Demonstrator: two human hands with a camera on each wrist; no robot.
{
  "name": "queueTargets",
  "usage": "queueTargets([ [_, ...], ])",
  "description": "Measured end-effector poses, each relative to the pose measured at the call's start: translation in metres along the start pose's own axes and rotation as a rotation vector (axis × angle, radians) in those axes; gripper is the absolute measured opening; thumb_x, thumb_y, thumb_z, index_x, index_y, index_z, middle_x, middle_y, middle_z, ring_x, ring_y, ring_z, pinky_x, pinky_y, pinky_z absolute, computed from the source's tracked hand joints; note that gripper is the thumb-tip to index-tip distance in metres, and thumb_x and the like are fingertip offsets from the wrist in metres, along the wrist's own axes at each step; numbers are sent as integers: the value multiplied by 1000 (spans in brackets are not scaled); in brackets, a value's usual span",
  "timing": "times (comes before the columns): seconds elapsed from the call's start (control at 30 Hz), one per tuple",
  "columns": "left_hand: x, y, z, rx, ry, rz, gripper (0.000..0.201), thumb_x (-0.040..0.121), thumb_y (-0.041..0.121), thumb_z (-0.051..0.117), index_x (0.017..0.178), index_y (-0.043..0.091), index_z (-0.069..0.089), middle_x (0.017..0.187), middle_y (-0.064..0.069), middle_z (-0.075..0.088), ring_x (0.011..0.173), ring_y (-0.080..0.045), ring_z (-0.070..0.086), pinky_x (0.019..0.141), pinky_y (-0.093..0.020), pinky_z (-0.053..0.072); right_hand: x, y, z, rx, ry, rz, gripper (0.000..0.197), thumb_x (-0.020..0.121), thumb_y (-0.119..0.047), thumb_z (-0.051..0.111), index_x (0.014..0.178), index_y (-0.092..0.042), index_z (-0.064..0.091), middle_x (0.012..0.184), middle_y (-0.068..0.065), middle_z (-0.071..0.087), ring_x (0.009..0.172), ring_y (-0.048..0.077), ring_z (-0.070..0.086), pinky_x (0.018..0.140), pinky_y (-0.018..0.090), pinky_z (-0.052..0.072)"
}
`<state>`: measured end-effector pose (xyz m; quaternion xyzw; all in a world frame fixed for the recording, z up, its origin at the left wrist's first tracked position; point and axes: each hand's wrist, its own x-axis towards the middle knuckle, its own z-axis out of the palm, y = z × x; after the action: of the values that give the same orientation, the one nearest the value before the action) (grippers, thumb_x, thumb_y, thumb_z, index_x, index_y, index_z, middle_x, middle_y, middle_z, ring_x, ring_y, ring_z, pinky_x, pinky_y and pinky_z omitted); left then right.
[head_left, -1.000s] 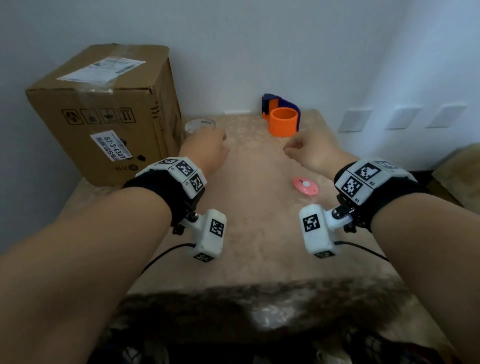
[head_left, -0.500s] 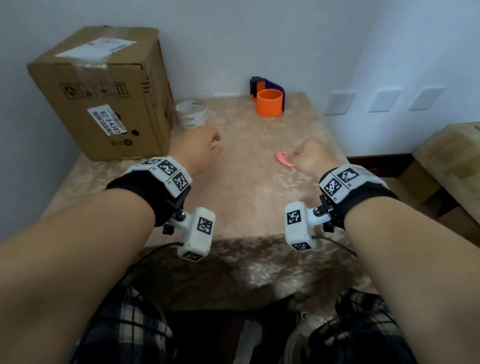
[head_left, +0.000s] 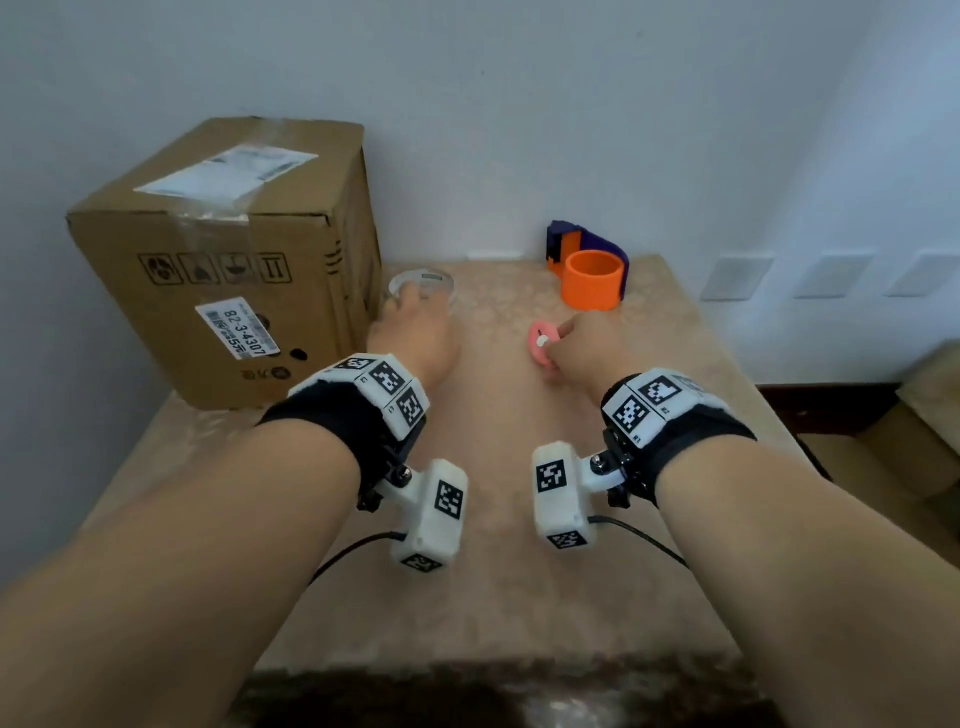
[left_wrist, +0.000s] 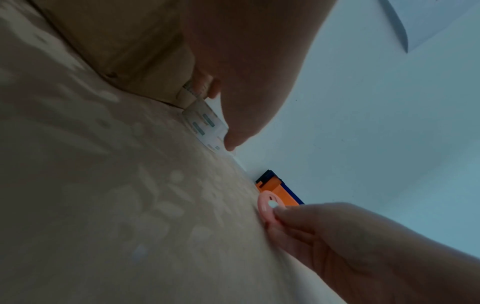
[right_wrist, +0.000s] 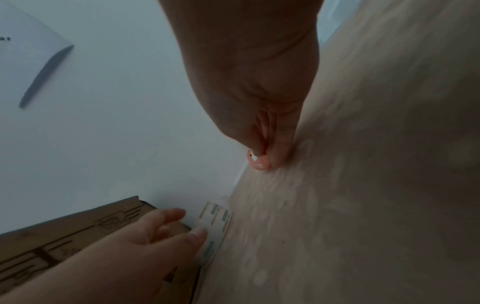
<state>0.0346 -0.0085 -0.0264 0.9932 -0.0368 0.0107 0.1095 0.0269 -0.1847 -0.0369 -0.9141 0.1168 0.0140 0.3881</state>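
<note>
Tape roll (head_left: 422, 283): clear, lying flat on the counter (head_left: 498, 431), far left of middle, just beside the right face of the cardboard box (head_left: 223, 270). The box stands at the counter's left rear, taped shut, labels on its top and front.

Left hand (head_left: 415, 338): over the roll's near side. Fingers (right_wrist: 166, 216) spread and nearly straight above the roll; thumb tip touches its outer band. Not closed round it.

Pink disc (head_left: 540, 345): right of centre, white spot in the middle, tipped up on edge with its lower rim at the counter.

Right hand (head_left: 587, 353): fingers (left_wrist: 298, 214) curled, pinching the disc's right rim against the thumb.

Orange ring (head_left: 595, 280): upright at the rear, behind the disc and apart from it, backed by a blue piece (head_left: 608, 244) near the wall.

Far right: three pale wall plates (head_left: 735, 278) in a row.
</note>
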Motion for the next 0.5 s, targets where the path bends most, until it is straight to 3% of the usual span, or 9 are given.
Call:
queueTargets([
  [0.1, 24, -4, 5, 58, -15, -13, 48, 96, 14, 39, 143, 17, 32, 146, -21, 31, 124, -43, 41, 98, -48, 41, 26, -8, 8, 85, -38, 24, 31, 88, -10, 56, 116, 3, 59, 117, 22, 64, 83, 21, 55, 61, 23, 49],
  [0.13, 32, -6, 6, 79, -14, 7, 45, 95, 8, 36, 140, 15, 37, 141, -22, 38, 120, -42, 47, 95, -46, 44, 36, -11, 12, 96, -44, 29, 32, 89, -11, 55, 117, 4, 59, 118, 22, 64, 85, 22, 57, 63, 24, 51],
  [0.23, 52, -10, 9, 97, 30, 63, 35, 93, 5, 40, 124, 12, 55, 127, -16, 55, 112, -36, 56, 91, -39, 48, 60, -20, 23, 31, 17, 56, 33, 89, -20, 55, 111, 4, 61, 108, 22, 68, 94, 34, 65, 85, 41, 56],
  [0.37, 65, -14, 11, 103, 104, 50, 35, 92, 4, 45, 122, 14, 59, 122, -16, 59, 110, -36, 58, 88, -38, 48, 82, -25, 30, 41, 28, 68, 30, 87, -17, 57, 111, 1, 60, 89, 15, 63, 79, 27, 59, 76, 38, 54],
  [0.5, 69, -14, 12, 115, 138, 50, 35, 92, 5, 45, 123, 15, 58, 124, -18, 57, 111, -37, 57, 87, -38, 47, 92, -22, 32, -19, 26, 61, 29, 90, -22, 53, 102, 2, 62, 88, 14, 61, 79, 26, 56, 67, 34, 49],
])
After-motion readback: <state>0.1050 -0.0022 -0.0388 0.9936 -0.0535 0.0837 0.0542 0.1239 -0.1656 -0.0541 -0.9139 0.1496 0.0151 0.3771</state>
